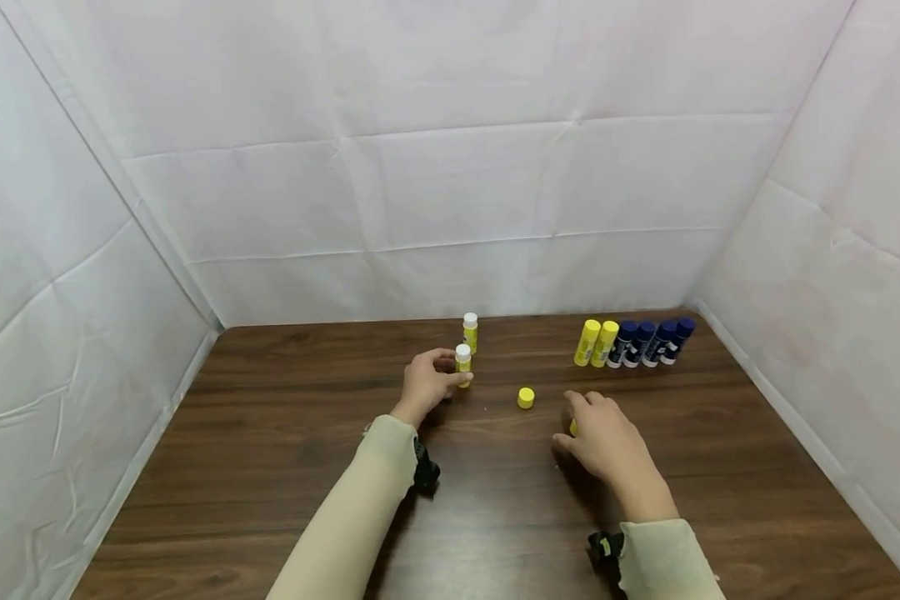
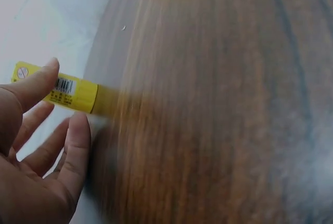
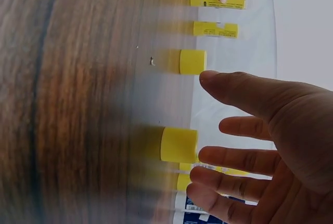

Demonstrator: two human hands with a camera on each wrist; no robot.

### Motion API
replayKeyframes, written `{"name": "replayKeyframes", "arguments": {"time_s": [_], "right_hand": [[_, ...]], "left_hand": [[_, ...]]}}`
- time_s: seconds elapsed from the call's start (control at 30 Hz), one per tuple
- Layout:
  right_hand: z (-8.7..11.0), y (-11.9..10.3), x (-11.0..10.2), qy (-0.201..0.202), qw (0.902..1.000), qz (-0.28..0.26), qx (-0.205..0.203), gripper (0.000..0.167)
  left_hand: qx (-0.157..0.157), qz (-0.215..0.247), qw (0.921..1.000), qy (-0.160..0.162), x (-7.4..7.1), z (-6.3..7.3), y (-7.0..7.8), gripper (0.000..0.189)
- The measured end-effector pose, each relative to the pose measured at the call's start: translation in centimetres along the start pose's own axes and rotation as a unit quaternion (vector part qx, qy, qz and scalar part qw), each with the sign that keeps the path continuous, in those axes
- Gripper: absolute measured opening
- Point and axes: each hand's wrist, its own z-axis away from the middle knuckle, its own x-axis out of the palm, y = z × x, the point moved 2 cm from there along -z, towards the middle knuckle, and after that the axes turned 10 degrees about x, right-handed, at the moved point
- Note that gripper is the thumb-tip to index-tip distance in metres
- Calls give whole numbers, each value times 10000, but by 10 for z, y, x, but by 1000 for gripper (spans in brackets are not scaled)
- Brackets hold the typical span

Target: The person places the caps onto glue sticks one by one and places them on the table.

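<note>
My left hand (image 1: 427, 382) holds a yellow glue stick (image 1: 462, 367) between thumb and fingers. The stick stands upright on the table, its white top showing. Close behind it is a second yellow glue stick (image 1: 470, 333), also white-topped. In the left wrist view the thumb lies across the label of the held glue stick (image 2: 78, 93). My right hand (image 1: 603, 437) hovers low over the table with fingers and thumb spread, gripping nothing. Two yellow caps are near it: one cap (image 3: 192, 62) by the thumb tip, another cap (image 3: 178, 145) beside the fingertips, partly hidden in the head view.
At the back right stands a row of glue sticks: two yellow ones with yellow caps (image 1: 587, 343) and several dark blue ones (image 1: 647, 344). White cloth walls (image 1: 450, 192) enclose the brown wooden table (image 1: 270, 467) at the back and both sides.
</note>
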Motion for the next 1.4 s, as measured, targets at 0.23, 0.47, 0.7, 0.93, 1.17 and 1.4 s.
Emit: {"name": "replayKeyframes", "arguments": {"time_s": [0.23,0.47,0.7,0.93,1.17,1.4], "right_hand": [[-1,6,1,-126,9997,-90,170,71],[-2,9,3,-196,9995,-205,122,70],[-2,12,5,-279,9993,-239,120,68],[-2,13,5,-245,9994,-224,84,66],[-2,10,7,-204,9997,-113,-26,57],[1,7,6,-57,9999,-70,-101,51]], "left_hand": [[108,69,9999,-110,1,-3,-2,46],[264,35,9996,-60,4,-4,-5,41],[358,-7,9994,-2,4,-4,-2,41],[245,-17,9997,80,4,-3,-2,43],[293,44,9995,112,2,-2,-1,44],[455,-36,9987,211,0,-1,-4,41]]}}
